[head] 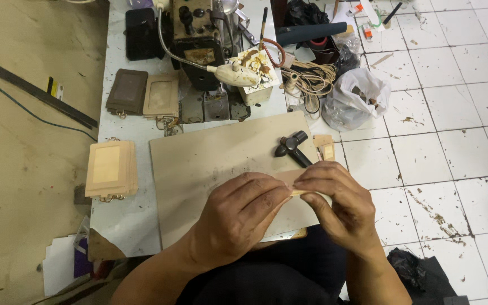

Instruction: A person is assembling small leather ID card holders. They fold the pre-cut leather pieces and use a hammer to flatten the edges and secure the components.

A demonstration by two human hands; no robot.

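Centrally, both hands pinch a thin tan leather strip (302, 193) above the worktop (199, 164): left hand (238, 217) and right hand (340, 197) grips clenched on it. It looks light, floppy; best held by its edges. A hammer (293, 148) lies at twelve o'clock.

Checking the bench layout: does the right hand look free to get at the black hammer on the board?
Probably not right away. The hammer lies uncovered just beyond the right hand, but that hand and the left hand together pinch a thin tan strip.
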